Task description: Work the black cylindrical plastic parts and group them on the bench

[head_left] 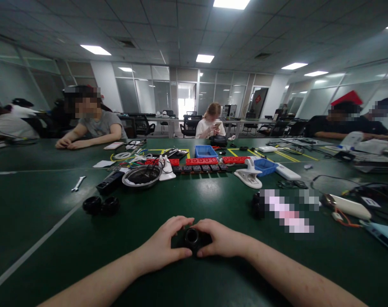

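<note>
Wide dark-green tabletop (101, 243) across most of the view, in an office-type rm w/ ceiling lights & glass partitions. Around it, seated co-workers: person in gray top (101, 125) at L, forearms resting on the surface; person in white top (209, 125) at far edge, w/ a small phone-like item in hand. Mid-tabletop, a row of red strips (202, 161) w/ black units (196, 169) along the near side. At the row's L end, a shallow metal bowl (141, 186) w/ dark cable-like stuff inside. Just behind the row, one blue tray (205, 150); nr its R end, a second blue tray (265, 167) beside a white clip-like stand (249, 178). Front & center, two bare hands: L hand (158, 245) & R hand (224, 238), curved inward around a black ring-shaped part (191, 245), fingers behind, thumbs on near side; firm grip or just cupping, can't tell. Off to L, a silver wrench (79, 183), lying at a slant. Nearer, two round black pieces (92, 205), side by side, well apart from the hands. Btwn the hands, that ring part, its opening facing up.
</note>
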A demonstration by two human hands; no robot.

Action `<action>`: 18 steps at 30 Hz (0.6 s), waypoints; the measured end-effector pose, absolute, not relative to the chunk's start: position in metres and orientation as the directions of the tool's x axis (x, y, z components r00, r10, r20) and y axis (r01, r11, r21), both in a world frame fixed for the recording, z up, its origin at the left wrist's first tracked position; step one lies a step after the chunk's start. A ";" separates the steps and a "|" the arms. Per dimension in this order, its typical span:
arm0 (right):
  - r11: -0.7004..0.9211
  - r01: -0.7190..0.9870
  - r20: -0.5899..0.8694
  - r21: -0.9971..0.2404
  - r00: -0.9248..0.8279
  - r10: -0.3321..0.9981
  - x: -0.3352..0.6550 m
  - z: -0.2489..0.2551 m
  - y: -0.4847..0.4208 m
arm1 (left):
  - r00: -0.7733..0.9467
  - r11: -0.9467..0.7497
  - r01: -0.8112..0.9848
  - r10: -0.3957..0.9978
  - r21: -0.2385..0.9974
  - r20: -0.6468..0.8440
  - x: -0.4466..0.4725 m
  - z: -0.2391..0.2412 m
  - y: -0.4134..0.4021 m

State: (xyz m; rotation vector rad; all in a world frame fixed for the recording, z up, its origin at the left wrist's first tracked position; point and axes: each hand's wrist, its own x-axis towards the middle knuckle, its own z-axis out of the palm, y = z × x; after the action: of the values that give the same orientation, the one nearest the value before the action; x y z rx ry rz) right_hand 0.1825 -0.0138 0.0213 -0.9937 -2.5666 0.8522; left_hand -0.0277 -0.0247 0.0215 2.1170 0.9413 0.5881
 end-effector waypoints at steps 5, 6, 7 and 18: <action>0.552 0.572 -0.028 -0.607 -0.710 0.704 0.183 0.020 -0.011 | 0.663 -0.465 0.407 0.742 0.786 0.096 -0.027 0.024 -0.021; 0.520 0.603 -0.056 -0.604 -0.683 0.728 0.181 0.020 -0.012 | 0.661 -0.458 0.411 0.746 0.789 0.089 -0.026 0.024 -0.022; 0.491 0.645 -0.074 -0.586 -0.646 0.760 0.179 0.020 -0.013 | 0.654 -0.447 0.421 0.752 0.789 0.077 -0.024 0.023 -0.022; 0.530 0.698 0.112 -0.481 -0.550 0.827 0.170 0.018 -0.026 | 0.498 -0.420 0.568 0.860 0.708 0.111 -0.015 0.020 -0.033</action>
State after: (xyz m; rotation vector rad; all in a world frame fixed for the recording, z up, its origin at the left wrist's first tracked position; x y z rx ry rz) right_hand 0.1697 -0.0260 0.0177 -1.2650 -2.4454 0.5535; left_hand -0.0150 -0.0327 0.0198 2.1375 1.1673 0.6261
